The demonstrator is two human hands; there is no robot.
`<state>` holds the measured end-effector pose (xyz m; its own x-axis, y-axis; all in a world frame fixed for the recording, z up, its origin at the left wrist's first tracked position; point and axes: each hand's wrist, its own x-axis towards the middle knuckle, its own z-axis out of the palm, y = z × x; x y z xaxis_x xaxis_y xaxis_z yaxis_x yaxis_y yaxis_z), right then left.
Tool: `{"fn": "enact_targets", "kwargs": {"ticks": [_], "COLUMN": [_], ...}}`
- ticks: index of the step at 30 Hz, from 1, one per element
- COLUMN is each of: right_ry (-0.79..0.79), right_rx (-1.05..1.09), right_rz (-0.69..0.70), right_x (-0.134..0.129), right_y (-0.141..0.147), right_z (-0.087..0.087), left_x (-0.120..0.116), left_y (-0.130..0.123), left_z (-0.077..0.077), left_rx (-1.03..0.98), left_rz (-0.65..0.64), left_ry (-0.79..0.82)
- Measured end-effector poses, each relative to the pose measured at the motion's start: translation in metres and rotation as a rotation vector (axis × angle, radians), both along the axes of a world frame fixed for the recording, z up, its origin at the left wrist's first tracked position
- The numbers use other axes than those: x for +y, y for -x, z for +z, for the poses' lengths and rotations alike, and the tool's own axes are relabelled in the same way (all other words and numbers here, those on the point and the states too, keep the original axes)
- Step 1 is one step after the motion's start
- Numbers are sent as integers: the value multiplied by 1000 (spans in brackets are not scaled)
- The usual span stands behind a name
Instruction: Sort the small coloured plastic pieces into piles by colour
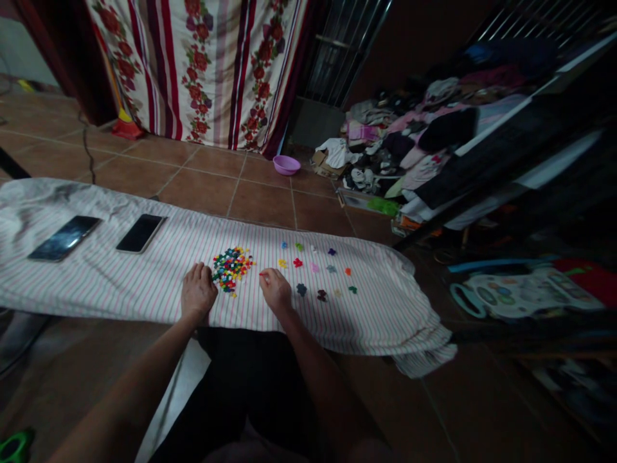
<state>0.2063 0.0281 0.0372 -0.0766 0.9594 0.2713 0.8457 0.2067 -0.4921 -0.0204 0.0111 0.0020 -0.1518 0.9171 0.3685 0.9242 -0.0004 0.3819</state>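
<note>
A heap of small multicoloured plastic pieces (233, 266) lies on the striped cloth (178, 283). My left hand (198, 289) rests on the cloth at the heap's left edge, palm down, its fingers loosely laid out with nothing visible in them. Just right of the heap, my right hand (276, 289) pinches a small red piece (262, 274) between thumb and finger. Beyond it are little single-colour groups: yellow pieces (282, 263), red pieces (297, 262), pink pieces (315, 267), dark grey pieces (301, 289), dark brown pieces (322, 295), an orange group (348, 271) and several others.
Two phones, a black phone (141, 233) and a larger dark phone (65, 238), lie on the cloth to the left. On the tiled floor stand a purple basin (286, 165) and a big pile of clothes (409, 135). A flowered curtain (216, 71) hangs behind.
</note>
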Motion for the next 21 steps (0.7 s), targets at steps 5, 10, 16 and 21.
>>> {"fn": "enact_targets", "kwargs": {"ticks": [5,10,16,21], "right_ry": [-41,-26,11,28], "right_rx": [36,-6,-81,-128], "right_rz": [-96,-219,-333,-367], "right_x": [16,33,50,59], "right_y": [-30,-64,-95,-104], "right_z": [5,10,10,7], "left_x": [1,1,2,2], "left_y": [0,0,0,1], "left_z": [0,0,-1,-1], "left_rx": [28,22,44,55], "left_rz": [-3,-7,10,8], "left_ry": [12,13,14,18]}}
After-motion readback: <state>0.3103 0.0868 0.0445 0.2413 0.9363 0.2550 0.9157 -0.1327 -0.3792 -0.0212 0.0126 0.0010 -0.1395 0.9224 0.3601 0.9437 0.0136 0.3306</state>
